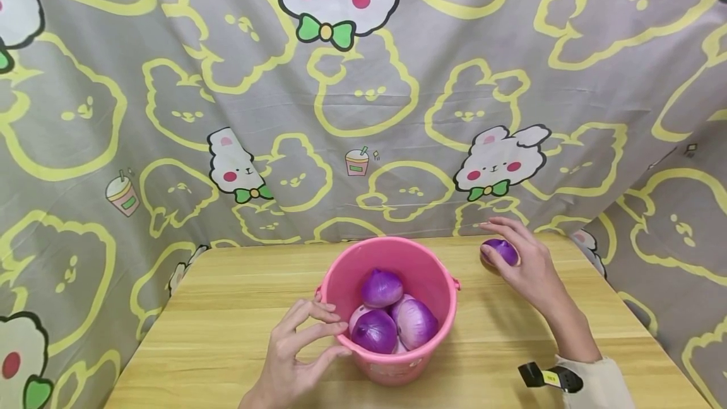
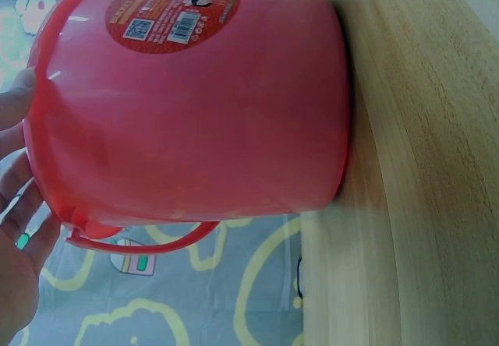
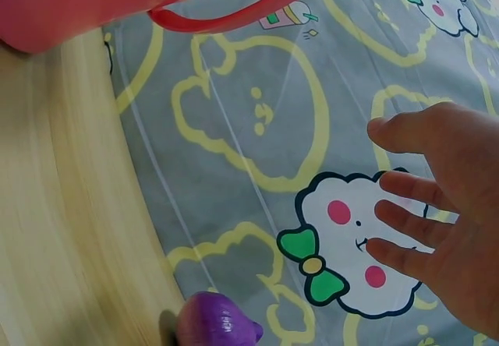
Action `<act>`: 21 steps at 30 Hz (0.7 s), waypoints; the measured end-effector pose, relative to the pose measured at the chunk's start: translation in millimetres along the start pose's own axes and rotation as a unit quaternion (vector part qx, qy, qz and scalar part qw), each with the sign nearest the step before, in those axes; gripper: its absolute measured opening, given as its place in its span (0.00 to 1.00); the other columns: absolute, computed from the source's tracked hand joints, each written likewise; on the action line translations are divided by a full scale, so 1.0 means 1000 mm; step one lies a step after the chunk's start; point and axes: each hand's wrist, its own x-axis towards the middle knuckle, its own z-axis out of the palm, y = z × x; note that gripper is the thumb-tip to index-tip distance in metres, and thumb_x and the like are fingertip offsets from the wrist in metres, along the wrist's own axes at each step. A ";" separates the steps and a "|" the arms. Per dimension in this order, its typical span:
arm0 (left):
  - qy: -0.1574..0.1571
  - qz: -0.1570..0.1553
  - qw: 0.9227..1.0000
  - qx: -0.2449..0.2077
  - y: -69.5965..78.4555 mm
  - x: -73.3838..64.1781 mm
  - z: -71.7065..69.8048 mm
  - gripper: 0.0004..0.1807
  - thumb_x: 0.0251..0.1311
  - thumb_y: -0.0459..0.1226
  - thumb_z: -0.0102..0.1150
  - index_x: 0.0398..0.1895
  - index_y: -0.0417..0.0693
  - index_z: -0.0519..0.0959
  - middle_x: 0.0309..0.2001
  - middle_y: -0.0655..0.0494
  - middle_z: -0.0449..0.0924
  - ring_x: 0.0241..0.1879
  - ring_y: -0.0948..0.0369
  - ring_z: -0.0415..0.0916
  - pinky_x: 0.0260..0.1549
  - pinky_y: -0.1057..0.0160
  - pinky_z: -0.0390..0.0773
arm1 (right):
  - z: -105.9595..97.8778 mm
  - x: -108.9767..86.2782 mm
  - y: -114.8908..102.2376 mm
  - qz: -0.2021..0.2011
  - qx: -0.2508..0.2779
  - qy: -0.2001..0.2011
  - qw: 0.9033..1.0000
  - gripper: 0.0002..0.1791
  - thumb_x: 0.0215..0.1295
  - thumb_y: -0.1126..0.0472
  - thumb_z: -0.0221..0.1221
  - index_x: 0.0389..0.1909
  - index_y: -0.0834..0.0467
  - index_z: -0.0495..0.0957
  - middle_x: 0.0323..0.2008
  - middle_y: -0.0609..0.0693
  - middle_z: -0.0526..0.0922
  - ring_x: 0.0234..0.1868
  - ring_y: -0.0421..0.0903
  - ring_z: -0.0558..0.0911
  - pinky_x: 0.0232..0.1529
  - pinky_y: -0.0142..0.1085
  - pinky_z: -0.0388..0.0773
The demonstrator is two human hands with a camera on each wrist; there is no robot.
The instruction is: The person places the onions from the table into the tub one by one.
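A pink bucket stands upright on the table, holding several purple onions, among them a dark one at the front and a paler one beside it. My left hand touches the bucket's left rim with its fingertips and thumb, fingers loosely bent. At the back right, a single purple onion lies on the table, also visible at the bottom of the right wrist view. Close over it is my right hand, fingers spread. In the right wrist view, this hand appears apart from the onion.
A wooden table carries everything. Behind it and at both sides hangs a grey cloth with yellow outlines and cartoon animals. The bucket's handle hangs down its side. A black strap sits at my right sleeve.
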 end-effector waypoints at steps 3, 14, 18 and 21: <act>0.000 -0.001 1.000 -0.001 0.000 0.000 0.000 0.11 0.61 0.41 0.73 0.40 0.42 0.88 0.38 0.47 0.82 0.43 0.49 0.79 0.62 0.61 0.75 | 0.000 0.000 0.001 0.002 -0.002 0.002 1.000 0.24 0.56 0.74 0.72 0.55 0.58 0.84 0.58 0.59 0.80 0.59 0.60 0.79 0.59 0.13 0.61; 0.001 0.000 1.000 0.000 0.000 -0.001 0.000 0.11 0.61 0.41 0.73 0.40 0.42 0.88 0.37 0.47 0.82 0.43 0.49 0.79 0.61 0.61 0.75 | 0.001 0.000 0.006 0.018 -0.018 -0.004 1.000 0.24 0.57 0.72 0.73 0.56 0.56 0.83 0.61 0.57 0.78 0.62 0.61 0.77 0.61 0.22 0.69; 0.000 0.001 1.000 -0.001 0.000 0.000 0.000 0.11 0.61 0.40 0.73 0.40 0.42 0.88 0.37 0.47 0.82 0.43 0.49 0.79 0.61 0.61 0.75 | 0.002 -0.001 0.010 0.023 -0.018 -0.007 1.000 0.25 0.57 0.72 0.72 0.56 0.56 0.83 0.62 0.57 0.77 0.64 0.62 0.75 0.61 0.55 0.77; 0.001 0.002 1.000 -0.004 -0.001 0.000 0.000 0.11 0.61 0.40 0.74 0.40 0.41 0.88 0.37 0.47 0.82 0.44 0.50 0.79 0.62 0.61 0.75 | 0.003 -0.002 0.012 0.023 -0.012 -0.007 1.000 0.25 0.57 0.72 0.72 0.56 0.57 0.82 0.62 0.59 0.77 0.65 0.63 0.74 0.57 0.66 0.74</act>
